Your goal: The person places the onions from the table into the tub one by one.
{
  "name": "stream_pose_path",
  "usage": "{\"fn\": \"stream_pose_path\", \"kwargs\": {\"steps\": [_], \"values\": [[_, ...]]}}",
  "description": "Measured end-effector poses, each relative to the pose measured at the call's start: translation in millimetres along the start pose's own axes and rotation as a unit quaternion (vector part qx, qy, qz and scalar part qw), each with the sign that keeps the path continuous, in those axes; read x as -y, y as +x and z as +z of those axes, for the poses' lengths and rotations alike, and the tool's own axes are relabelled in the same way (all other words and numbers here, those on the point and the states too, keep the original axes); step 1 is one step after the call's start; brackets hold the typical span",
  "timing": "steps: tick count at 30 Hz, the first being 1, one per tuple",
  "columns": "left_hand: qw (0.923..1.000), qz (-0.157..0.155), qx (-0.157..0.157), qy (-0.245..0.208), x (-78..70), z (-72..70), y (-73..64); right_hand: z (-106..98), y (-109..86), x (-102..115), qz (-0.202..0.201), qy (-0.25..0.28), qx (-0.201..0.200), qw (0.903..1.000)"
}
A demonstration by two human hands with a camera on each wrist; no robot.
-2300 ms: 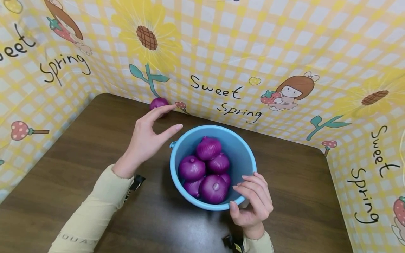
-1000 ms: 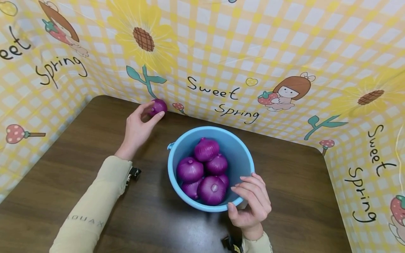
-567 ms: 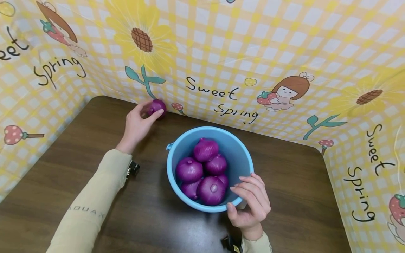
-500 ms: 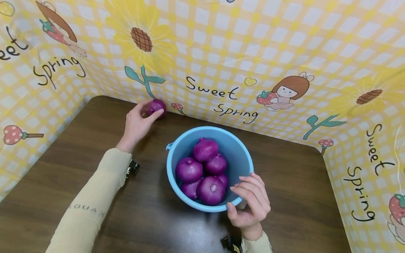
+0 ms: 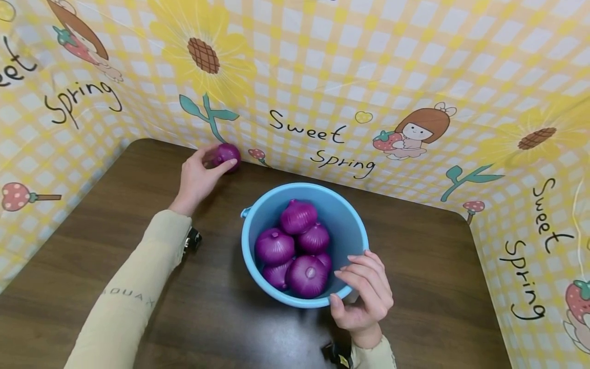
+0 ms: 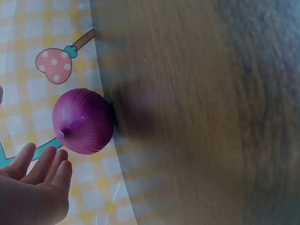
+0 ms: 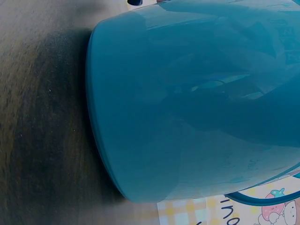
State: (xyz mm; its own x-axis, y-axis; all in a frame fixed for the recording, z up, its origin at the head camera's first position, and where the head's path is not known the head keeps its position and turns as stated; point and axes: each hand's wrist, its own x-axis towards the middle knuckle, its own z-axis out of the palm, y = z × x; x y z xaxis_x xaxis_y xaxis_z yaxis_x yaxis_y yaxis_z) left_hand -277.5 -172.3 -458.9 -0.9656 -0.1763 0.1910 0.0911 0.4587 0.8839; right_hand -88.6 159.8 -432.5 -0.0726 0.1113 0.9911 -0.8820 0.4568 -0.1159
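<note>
My left hand (image 5: 199, 174) is at a purple onion (image 5: 228, 157) by the table's back edge, thumb overlapping its front and fingers at its left side in the head view. The left wrist view shows the onion (image 6: 84, 121) against the cloth wall, straight fingertips close to its stem end and the thumb tip apart from it. A blue bucket (image 5: 246, 256) stands mid-table with several purple onions (image 5: 308, 277) inside. My right hand (image 5: 366, 294) grips its right front rim, thumb and fingers around it. Only the bucket's side (image 7: 187, 108) shows in the right wrist view.
A dark wooden table (image 5: 428, 287) meets a yellow checked cloth wall (image 5: 313, 61) at the back and both sides. The bucket has a handle lug (image 5: 246, 212) on its left. Black wrist devices (image 5: 193, 238) sit at both cuffs.
My left hand has moved back and left from beside the bucket to the lone onion, then stays there. The right hand and the bucket keep their places; the view shifts slightly.
</note>
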Motion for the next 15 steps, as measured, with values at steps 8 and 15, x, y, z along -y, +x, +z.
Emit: {"fn": "stream_pose_path", "kwargs": {"steps": [8,15], "values": [[0.9996,-0.02,0.003,0.018,1.4,-1.3,2.5,0.9,1.5,-0.1,-0.003,0.001,-0.002,1.0],[0.9989,-0.038,0.002,0.026,5.9,-1.5,6.6,1.4,2.0,0.3,-0.006,0.005,-0.002,1.0]]}}
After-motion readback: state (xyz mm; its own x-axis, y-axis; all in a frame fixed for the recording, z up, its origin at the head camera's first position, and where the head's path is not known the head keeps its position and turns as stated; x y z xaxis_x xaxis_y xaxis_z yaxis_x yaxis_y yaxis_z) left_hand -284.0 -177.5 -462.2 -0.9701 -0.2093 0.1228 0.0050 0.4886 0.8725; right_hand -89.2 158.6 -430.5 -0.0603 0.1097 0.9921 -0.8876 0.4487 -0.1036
